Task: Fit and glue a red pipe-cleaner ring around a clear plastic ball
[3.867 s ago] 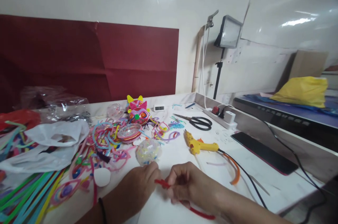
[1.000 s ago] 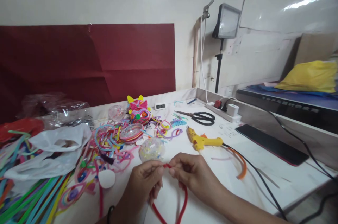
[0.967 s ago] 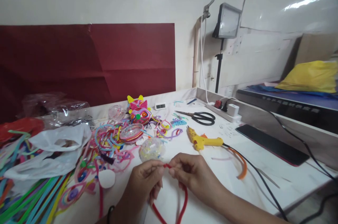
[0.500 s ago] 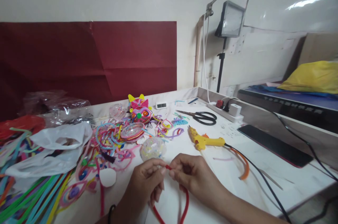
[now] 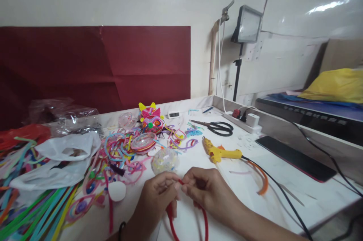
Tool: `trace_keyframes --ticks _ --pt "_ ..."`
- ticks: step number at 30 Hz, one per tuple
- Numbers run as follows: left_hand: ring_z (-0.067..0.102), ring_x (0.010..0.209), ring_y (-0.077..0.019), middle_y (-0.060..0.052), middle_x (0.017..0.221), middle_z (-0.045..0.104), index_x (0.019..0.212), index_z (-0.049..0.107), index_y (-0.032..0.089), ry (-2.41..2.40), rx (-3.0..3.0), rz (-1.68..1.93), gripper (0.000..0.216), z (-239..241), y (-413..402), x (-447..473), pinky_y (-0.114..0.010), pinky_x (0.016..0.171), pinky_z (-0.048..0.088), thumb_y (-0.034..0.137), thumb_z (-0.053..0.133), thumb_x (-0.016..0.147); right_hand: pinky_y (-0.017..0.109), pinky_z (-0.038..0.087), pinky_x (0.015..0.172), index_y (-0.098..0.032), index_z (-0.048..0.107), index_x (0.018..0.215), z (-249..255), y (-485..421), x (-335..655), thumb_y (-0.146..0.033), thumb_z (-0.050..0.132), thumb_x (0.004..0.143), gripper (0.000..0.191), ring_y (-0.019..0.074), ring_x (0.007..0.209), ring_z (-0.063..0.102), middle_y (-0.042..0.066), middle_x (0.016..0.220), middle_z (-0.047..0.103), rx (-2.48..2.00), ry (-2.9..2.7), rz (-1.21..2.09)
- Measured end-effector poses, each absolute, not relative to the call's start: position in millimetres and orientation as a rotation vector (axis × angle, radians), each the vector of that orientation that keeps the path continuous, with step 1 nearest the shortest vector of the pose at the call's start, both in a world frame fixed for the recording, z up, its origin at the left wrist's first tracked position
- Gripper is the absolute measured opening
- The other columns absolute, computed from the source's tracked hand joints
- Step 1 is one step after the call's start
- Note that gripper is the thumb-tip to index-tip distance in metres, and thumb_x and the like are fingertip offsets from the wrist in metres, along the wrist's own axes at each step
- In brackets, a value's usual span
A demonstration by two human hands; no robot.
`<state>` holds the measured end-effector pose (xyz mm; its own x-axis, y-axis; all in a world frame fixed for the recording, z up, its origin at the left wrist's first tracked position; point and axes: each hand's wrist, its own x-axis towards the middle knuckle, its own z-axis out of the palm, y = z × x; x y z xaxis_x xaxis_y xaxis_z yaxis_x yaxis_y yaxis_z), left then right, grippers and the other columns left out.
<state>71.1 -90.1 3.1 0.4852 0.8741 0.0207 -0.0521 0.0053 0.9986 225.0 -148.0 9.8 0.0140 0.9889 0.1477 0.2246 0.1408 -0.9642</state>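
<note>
My left hand [image 5: 159,197] and my right hand [image 5: 205,192] meet near the front of the white table [image 5: 252,180]. Both pinch the top of a red pipe cleaner [image 5: 171,224] bent into a narrow loop. Its two legs hang down toward the bottom edge of the picture. Just beyond my fingers lies a clear glittery ball [image 5: 165,160].
A yellow glue gun [image 5: 221,153] with a black cord and an orange pipe cleaner [image 5: 262,180] lie to the right. Black scissors [image 5: 217,127], a power strip [image 5: 246,122] and a dark phone [image 5: 295,157] sit farther back. Heaps of coloured pipe cleaners [image 5: 121,150], a white plastic bag [image 5: 59,156] and a colourful cat figure [image 5: 151,120] fill the left.
The red pipe cleaner went from stretched straight between my hands to folded into a loop. Over the last second my pinching fingers drew closer and the loop's legs hang nearer together.
</note>
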Motion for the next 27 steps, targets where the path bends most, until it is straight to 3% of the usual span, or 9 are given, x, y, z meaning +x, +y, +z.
trace_keyframes --ticks 27 --pt "0.055 0.037 -0.0107 0.001 0.05 0.064 0.066 0.061 0.016 0.759 1.291 0.756 0.028 0.0 -82.9 68.5 -0.022 0.038 0.042 0.038 0.078 0.061 0.021 0.036 0.048 -0.016 0.062 0.072 9.9 -146.0 226.8 -0.023 0.055 0.082 0.014 0.0104 0.051 0.049 -0.002 0.059 0.055 -1.368 -1.591 0.768"
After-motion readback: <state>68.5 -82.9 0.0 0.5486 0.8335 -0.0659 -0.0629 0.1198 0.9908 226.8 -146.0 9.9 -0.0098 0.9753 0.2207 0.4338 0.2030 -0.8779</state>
